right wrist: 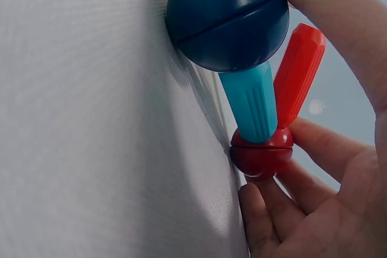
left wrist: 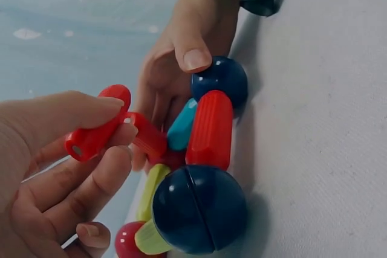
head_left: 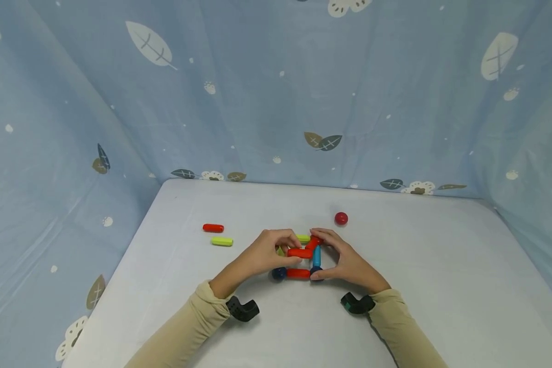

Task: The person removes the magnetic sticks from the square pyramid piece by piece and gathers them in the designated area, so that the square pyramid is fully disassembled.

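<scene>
My left hand pinches a red magnetic building rod between thumb and fingers, above a frame of balls and rods. One end of that rod is close to a second red rod, which slants up from a red ball; whether they touch I cannot tell. My right hand grips the frame's right side, thumb on a dark blue ball and fingers at the red ball. A light blue rod joins those two balls. Along the near side, a red rod reaches another dark blue ball.
Yellow-green rods form the far and left sides of the frame, with a red ball at their corner. A loose red ball lies behind. Left of the hands lie a red rod and a yellow-green rod.
</scene>
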The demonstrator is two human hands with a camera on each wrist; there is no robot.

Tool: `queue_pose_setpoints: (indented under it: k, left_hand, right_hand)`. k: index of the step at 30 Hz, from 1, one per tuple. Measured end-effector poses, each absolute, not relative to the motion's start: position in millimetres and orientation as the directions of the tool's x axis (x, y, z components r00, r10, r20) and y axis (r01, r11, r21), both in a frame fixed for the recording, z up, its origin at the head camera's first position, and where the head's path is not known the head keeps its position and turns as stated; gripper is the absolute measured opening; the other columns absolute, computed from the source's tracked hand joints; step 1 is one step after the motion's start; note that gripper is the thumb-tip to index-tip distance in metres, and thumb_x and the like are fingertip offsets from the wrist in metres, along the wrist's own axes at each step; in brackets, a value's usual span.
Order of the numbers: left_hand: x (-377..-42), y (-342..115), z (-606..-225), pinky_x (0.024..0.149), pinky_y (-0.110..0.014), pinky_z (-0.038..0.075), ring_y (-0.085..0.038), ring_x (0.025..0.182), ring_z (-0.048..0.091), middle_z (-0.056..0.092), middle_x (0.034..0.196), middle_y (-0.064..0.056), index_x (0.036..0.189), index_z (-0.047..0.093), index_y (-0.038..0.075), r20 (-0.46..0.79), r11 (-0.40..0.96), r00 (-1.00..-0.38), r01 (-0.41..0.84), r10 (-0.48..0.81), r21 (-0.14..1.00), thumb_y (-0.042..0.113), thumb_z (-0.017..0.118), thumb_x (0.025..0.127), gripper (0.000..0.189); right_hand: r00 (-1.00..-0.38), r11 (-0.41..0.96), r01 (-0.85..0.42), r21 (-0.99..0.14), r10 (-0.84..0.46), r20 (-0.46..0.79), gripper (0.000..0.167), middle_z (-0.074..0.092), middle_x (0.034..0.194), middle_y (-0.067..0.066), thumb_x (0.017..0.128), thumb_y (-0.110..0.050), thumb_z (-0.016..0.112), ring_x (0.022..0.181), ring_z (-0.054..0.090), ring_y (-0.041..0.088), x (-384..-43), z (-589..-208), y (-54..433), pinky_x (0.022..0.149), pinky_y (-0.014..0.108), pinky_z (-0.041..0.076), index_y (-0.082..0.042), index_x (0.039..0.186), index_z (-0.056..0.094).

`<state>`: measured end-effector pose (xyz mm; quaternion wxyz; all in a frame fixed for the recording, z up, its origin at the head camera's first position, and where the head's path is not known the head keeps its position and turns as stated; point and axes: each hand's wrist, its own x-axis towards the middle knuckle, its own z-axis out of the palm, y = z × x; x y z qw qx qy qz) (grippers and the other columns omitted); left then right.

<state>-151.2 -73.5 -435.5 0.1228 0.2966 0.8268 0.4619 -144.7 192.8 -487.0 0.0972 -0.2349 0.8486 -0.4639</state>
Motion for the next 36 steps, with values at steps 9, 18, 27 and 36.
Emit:
queue_pose_setpoints:
  k: [9, 18, 27, 36]
  left_hand:
    - [-151.8, -86.1, -434.4, 0.07, -0.024, 0.045, -0.007, 0.081, 0.059, 0.076, 0.098, 0.006, 0.109, 0.079, 0.019, 0.119, 0.419, -0.815, 0.41, 0.566, 0.81, 0.021, 0.083, 0.089, 0.02]
    - [-154.8, -126.1, -432.4, 0.068, -0.023, 0.046, -0.01, 0.084, 0.061, 0.074, 0.1, 0.007, 0.108, 0.08, 0.021, 0.122, 0.491, -0.877, 0.37, 0.465, 0.788, 0.018, 0.085, 0.086, 0.023]
    - [-158.4, -189.8, -416.2, 0.07, -0.027, 0.046, -0.02, 0.087, 0.058, 0.075, 0.105, 0.002, 0.11, 0.081, 0.016, 0.115, 0.557, -0.941, 0.283, 0.317, 0.781, 0.014, 0.086, 0.084, 0.027]
    - [-152.4, -244.7, -421.7, 0.074, -0.027, 0.043, -0.01, 0.088, 0.058, 0.077, 0.106, 0.0, 0.11, 0.081, 0.02, 0.146, 0.666, -0.961, 0.268, 0.234, 0.696, 0.016, 0.085, 0.085, 0.026]
  right_hand:
    - [-0.87, 0.465, -0.305, -0.831, -0.491, 0.044, 0.099, 0.038, 0.163, 0.001, 0.074, -0.04, 0.093, 0.149, 0.04, 0.032, -143.8, -489.6, 191.6, 0.12, 0.068, 0.029, -0.021, 0.157, 0.043]
    - [-0.883, 0.502, -0.285, -0.816, -0.47, 0.02, 0.099, 0.038, 0.163, 0.003, 0.073, -0.042, 0.093, 0.15, 0.039, 0.033, -143.4, -487.1, 191.2, 0.118, 0.067, 0.032, -0.022, 0.157, 0.044]
    - [-0.883, 0.504, -0.295, -0.812, -0.467, 0.031, 0.098, 0.04, 0.162, 0.003, 0.073, -0.04, 0.094, 0.149, 0.04, 0.033, -141.5, -486.8, 192.8, 0.119, 0.066, 0.032, -0.023, 0.157, 0.044]
    - [-0.882, 0.491, -0.291, -0.821, -0.47, 0.031, 0.098, 0.039, 0.162, 0.002, 0.073, -0.04, 0.094, 0.148, 0.041, 0.033, -142.2, -485.9, 192.4, 0.119, 0.065, 0.033, -0.024, 0.157, 0.044]
